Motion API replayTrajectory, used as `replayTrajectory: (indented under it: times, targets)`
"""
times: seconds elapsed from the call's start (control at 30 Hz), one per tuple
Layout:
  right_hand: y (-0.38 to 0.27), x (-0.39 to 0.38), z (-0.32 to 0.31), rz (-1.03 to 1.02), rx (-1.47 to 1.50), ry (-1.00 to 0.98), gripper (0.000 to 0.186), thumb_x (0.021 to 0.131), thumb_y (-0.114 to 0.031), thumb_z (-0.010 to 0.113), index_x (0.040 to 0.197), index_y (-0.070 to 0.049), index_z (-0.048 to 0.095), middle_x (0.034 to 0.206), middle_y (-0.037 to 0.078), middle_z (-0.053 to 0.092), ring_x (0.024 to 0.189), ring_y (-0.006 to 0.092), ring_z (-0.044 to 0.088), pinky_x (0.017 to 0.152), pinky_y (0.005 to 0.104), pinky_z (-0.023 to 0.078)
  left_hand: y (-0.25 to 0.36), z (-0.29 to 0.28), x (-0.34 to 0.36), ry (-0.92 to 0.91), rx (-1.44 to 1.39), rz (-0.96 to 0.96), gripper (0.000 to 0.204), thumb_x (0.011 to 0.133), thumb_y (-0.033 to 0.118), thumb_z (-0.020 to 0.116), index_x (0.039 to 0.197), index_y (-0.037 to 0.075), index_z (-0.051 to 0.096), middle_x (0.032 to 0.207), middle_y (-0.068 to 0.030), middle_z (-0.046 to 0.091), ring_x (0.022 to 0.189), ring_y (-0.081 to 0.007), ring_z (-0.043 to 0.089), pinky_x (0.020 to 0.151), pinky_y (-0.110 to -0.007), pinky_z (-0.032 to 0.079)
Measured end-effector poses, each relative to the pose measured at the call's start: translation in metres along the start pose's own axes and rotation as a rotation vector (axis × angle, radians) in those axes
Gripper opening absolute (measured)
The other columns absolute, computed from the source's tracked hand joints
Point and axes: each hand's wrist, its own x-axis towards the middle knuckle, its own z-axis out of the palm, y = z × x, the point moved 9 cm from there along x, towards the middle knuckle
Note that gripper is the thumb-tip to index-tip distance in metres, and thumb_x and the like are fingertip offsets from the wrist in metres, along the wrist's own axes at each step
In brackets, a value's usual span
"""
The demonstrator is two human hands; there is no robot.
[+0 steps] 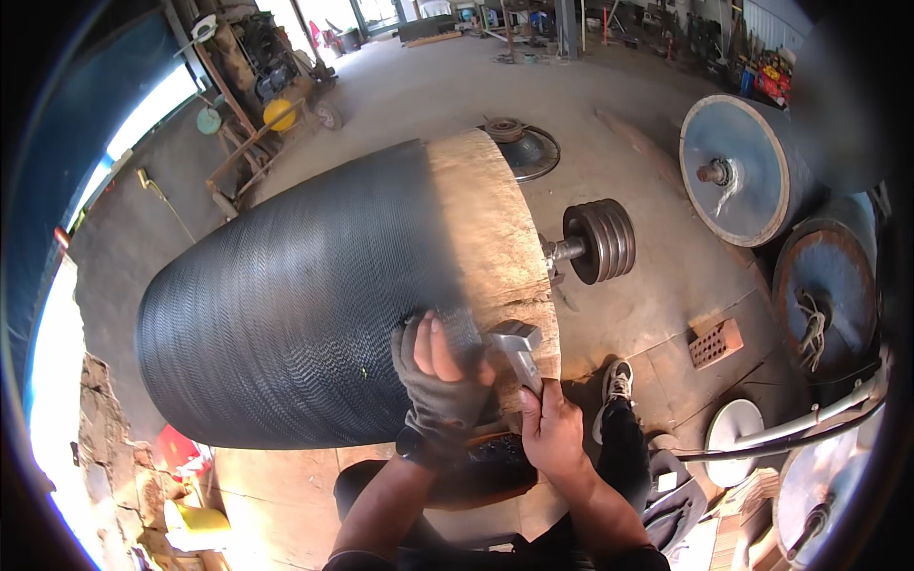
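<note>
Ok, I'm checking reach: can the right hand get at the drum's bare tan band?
Likely yes: the right hand grips a hammer whose head appears over the tan band, with the left hand mostly left of it.

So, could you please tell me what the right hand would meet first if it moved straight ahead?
Probably the drum's tan band: the hammer in the right hand overlaps it in view, though depth is unclear.

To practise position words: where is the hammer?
In the head view, the hammer is just right of centre, in the right hand, at the drum's tan end.
</note>
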Motion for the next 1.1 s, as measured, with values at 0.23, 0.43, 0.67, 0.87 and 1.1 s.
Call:
replayTrajectory:
  times: [0.23, 0.43, 0.67, 0.87, 1.1]
  targets:
    - [-0.005, 0.007, -0.002, 0.024, -0.026, -0.01, 0.019, 0.102, -0.016, 0.062, 0.107, 0.002, 0.056, 0.076, 0.025, 0.066, 0.065, 0.0482, 0.066, 0.057, 0.0531, 0.052, 0.0, 0.001, -0.003, 0.012, -0.066, 0.021, 0.075, 0.083, 0.022, 0.068, 0.143, -0.011, 0.039, 0.14, -0.0317, 0.05, 0.121, -0.0478, 0.055, 0.104, -0.067, 0.043]
    - [-0.009, 0.008, 0.003, 0.048, -0.197, -0.072, 0.019, 0.103, -0.015, 0.06, 0.108, 0.002, 0.056, 0.073, 0.025, 0.065, 0.065, 0.0475, 0.066, 0.058, 0.0516, 0.053, -0.005, 0.006, -0.011, -0.003, -0.133, 0.021, 0.081, 0.081, 0.024, 0.068, 0.147, -0.011, 0.036, 0.146, -0.0319, 0.048, 0.13, -0.0488, 0.05, 0.112, -0.066, 0.038]
    - [-0.01, 0.008, 0.004, 0.01, -0.23, -0.034, 0.021, 0.105, -0.017, 0.059, 0.111, 0.002, 0.054, 0.064, 0.021, 0.063, 0.057, 0.0466, 0.064, 0.053, 0.0528, 0.051, -0.007, 0.009, -0.011, -0.003, -0.192, 0.011, 0.082, 0.081, 0.024, 0.069, 0.148, -0.011, 0.036, 0.146, -0.0314, 0.048, 0.129, -0.0483, 0.051, 0.111, -0.066, 0.038]
    - [-0.017, 0.006, -0.009, -0.015, -0.044, 0.076, 0.021, 0.106, -0.02, 0.059, 0.108, 0.001, 0.056, 0.067, 0.024, 0.064, 0.06, 0.045, 0.067, 0.052, 0.0503, 0.051, -0.008, 0.006, -0.012, 0.012, -0.195, 0.01, 0.081, 0.082, 0.023, 0.067, 0.147, -0.012, 0.037, 0.146, -0.0323, 0.049, 0.129, -0.0497, 0.052, 0.11, -0.067, 0.039]
    - [0.033, -0.004, 0.036, 0.698, 0.848, -0.2, 0.035, 0.111, -0.04, 0.051, 0.098, -0.008, 0.051, 0.066, -0.001, 0.041, 0.051, 0.0094, 0.04, 0.044, 0.0263, 0.037, -0.006, 0.002, -0.009, 0.029, -0.209, 0.027, 0.083, 0.08, 0.021, 0.068, 0.149, -0.012, 0.035, 0.145, -0.0324, 0.049, 0.127, -0.0496, 0.052, 0.109, -0.068, 0.04]
